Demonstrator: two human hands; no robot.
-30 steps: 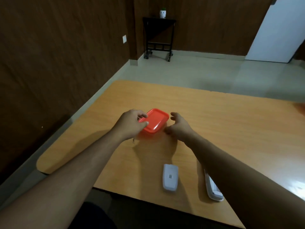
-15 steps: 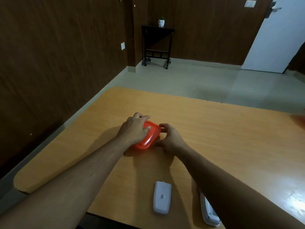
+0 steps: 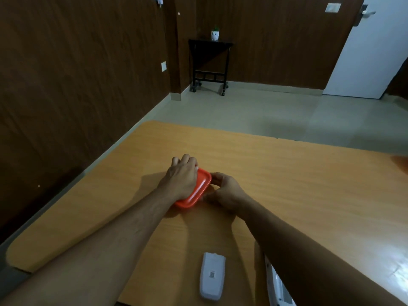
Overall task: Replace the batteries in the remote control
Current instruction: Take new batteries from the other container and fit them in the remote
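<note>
A small box with a red lid [image 3: 196, 191] sits on the wooden table [image 3: 287, 184]. My left hand [image 3: 183, 175] lies over the lid's left side, fingers curled over its far edge. My right hand [image 3: 225, 191] grips the box's right side with thumb and fingers. A white remote control [image 3: 212, 276] lies face down near the front edge. A second white piece [image 3: 276, 286] lies to its right, mostly hidden under my right forearm. No batteries show.
The table's front edge runs just below the remote, and its left corner is rounded. Beyond the table are a tiled floor, a black side table [image 3: 209, 62] with a small white pot, dark wood walls and a white door [image 3: 371, 47].
Both hands closed onto the red-lidded box: the left moved over the lid, the right came against its side. The box now looks tilted. My view tipped upward.
</note>
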